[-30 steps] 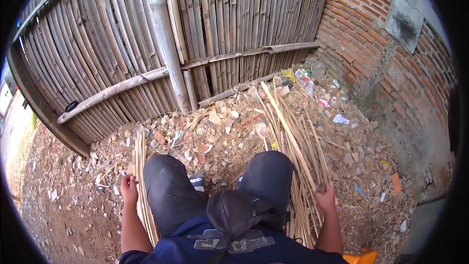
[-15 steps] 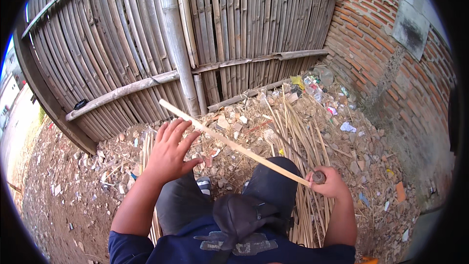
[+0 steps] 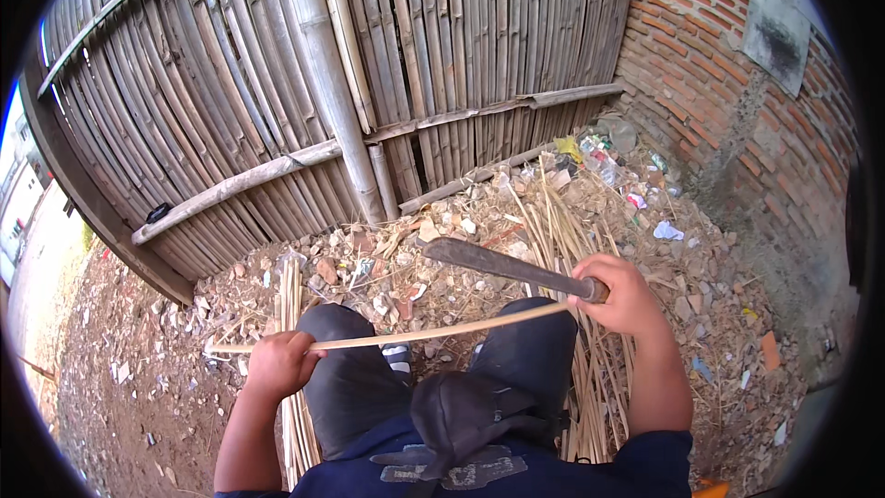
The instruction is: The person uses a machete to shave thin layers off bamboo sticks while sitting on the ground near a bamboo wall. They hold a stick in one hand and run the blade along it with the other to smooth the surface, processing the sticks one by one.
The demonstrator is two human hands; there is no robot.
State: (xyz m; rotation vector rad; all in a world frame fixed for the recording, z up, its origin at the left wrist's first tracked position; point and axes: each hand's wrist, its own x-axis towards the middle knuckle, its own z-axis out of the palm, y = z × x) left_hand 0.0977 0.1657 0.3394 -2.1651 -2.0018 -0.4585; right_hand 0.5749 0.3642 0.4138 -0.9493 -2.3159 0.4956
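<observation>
My left hand (image 3: pixel 281 361) is closed round a pale bamboo strip (image 3: pixel 433 334) close to its left end, and a short length sticks out past the fist. The strip bows slightly across my knees to my right hand (image 3: pixel 619 295). That hand grips the short handle of a machete (image 3: pixel 498 263), whose dark, broad blade points left above the strip. The strip's right end meets the right hand beneath the handle; how the fingers hold it there is hidden.
Bundles of split bamboo strips lie on the ground by my right leg (image 3: pixel 553 231) and left leg (image 3: pixel 293 300). A bamboo fence (image 3: pixel 230 83) stands ahead, a brick wall (image 3: pixel 701 65) on the right. Rubble and plastic litter (image 3: pixel 599 161) cover the ground.
My left hand came down and left from open fingers to a grip on the strip. The strip has swung nearer my knees. My right hand rose slightly, and the machete blade turned to point left.
</observation>
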